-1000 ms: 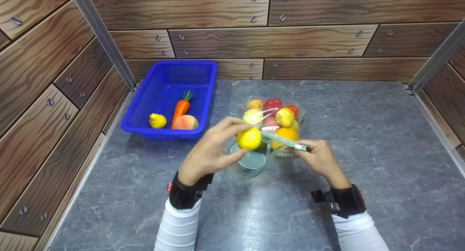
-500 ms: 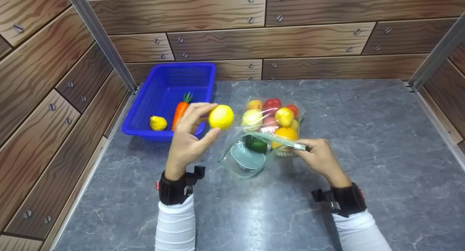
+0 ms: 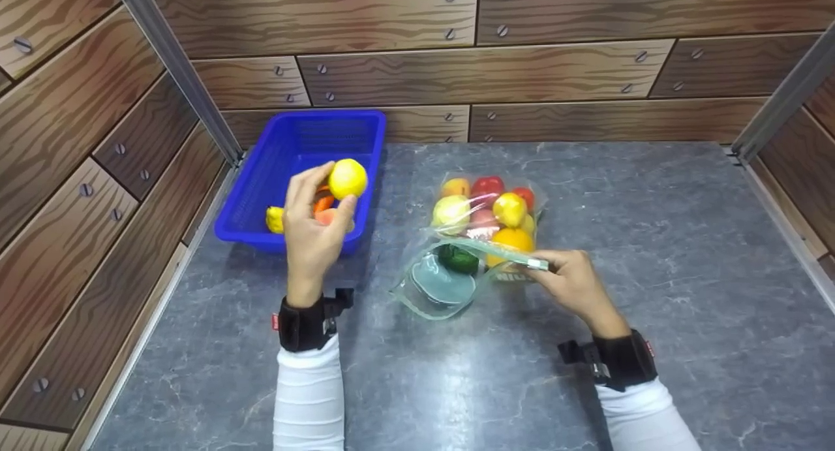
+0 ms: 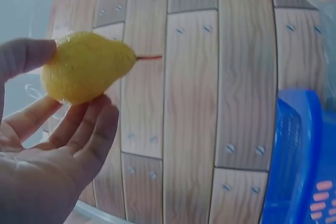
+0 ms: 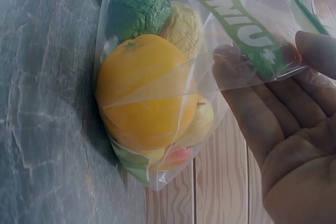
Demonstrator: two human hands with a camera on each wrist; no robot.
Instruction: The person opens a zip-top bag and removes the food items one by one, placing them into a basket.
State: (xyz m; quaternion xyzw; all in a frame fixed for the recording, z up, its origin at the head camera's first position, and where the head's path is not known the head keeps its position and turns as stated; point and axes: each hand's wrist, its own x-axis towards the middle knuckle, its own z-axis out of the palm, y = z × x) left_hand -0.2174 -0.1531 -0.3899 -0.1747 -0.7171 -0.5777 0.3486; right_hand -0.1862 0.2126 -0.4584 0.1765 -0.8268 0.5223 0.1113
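Observation:
My left hand point(image 3: 313, 235) pinches a yellow pear point(image 3: 348, 179) between thumb and fingertips, above the blue basket point(image 3: 240, 234). In the left wrist view the pear point(image 4: 86, 67) shows a thin reddish stem. My right hand point(image 3: 574, 284) grips the zip edge of a clear plastic bag point(image 3: 436, 307), whose mouth gapes toward me. Inside the bag lie an orange point(image 5: 147, 93), a dark green wrinkled avocado-like fruit point(image 5: 139, 11) and several other fruits. In the basket are a carrot point(image 3: 323, 203), a peach point(image 3: 328, 217) and a smaller yellow fruit point(image 3: 274, 220), partly hidden by my left hand.
Wood-patterned walls point(image 3: 391, 76) enclose the grey marbled table point(image 3: 652, 242) at the back and sides. Metal posts point(image 3: 179, 72) stand at the corners. The basket sits at the back left, left of the bag.
My left hand has moved left and away from the bag's mouth, carrying the pear over the basket. The bag's mouth has come into fuller view. My right hand has stayed in place.

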